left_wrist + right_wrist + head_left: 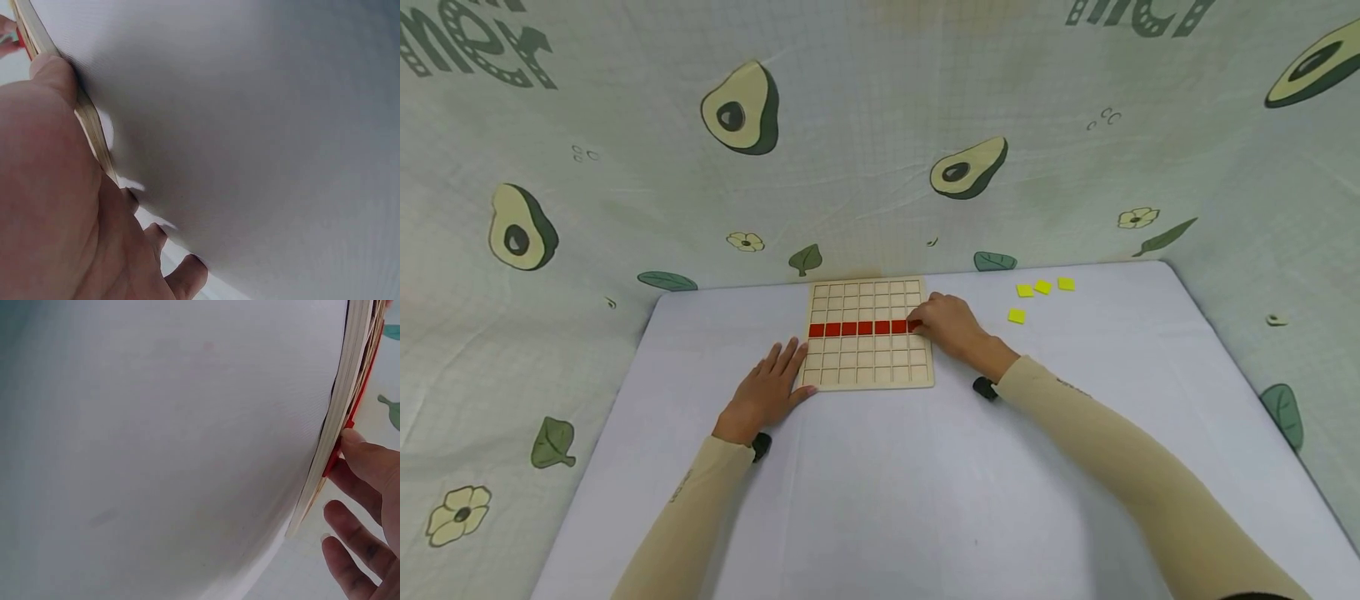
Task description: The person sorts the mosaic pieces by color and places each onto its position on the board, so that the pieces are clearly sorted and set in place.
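Right hand (953, 323) is pinching a red tile (332, 462), thumb and finger nearly together, at the edge of the board (867, 375) beneath. Tilting could be jamming it or nudging the row (848, 328) just left; uneven pressure from the left hand (766, 393), touching the board opposite, could be sliding it.

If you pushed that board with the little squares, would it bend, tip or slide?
The grid board is probably stiff, as its edge looks wooden. Tipping seems unlikely, since it lies flat on the table. It might slide if pushed, though the left hand touching its edge could steady it.
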Tool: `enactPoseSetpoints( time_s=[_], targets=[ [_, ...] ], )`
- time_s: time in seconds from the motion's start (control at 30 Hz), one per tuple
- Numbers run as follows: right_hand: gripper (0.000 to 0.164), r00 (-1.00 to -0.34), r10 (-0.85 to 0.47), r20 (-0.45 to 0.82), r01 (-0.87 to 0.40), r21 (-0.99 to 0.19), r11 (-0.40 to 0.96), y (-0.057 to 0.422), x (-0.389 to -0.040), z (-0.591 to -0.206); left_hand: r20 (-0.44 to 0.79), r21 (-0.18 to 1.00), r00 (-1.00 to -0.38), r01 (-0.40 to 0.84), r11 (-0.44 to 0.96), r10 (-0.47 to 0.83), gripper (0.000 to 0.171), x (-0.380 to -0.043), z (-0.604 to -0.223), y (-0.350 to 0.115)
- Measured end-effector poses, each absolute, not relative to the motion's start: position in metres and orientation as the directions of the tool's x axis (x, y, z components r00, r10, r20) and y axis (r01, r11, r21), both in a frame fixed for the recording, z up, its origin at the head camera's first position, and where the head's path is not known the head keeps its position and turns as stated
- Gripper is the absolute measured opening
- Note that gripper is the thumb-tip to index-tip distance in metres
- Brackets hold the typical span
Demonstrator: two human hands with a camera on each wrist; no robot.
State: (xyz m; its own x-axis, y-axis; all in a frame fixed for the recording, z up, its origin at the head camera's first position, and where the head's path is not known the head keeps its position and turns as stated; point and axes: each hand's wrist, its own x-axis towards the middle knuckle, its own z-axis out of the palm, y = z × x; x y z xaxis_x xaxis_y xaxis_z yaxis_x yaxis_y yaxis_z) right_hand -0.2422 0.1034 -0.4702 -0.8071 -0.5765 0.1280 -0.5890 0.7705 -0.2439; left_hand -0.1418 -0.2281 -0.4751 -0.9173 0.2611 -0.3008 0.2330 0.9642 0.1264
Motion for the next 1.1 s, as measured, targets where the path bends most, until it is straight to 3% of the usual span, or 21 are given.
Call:
enactPoseSetpoints(
  time_s=[0.43,0.7,1.1],
  targets=[
    [0.03,-0.789,-0.599,0.139,-0.613,-0.255,0.748,0.123,-0.231,-0.471,-0.295,0.124,-0.918,0.239,0.963,0.266,0.082,-0.14,-0.471,-0.226],
    [0.04,-0.841,-0.524,0.137,-0.542,-0.218,0.812,0.157,-0.224,-0.468,-0.272,0.13,-0.92,0.254,0.958,0.281,0.082,-0.139,-0.472,-0.229],
    [0.041,-0.878,-0.447,0.172,-0.476,-0.202,0.856,0.223,-0.22,-0.47,-0.307,0.136,-0.913,0.236,0.962,0.267,0.083,-0.14,-0.472,-0.226]
  ],
)
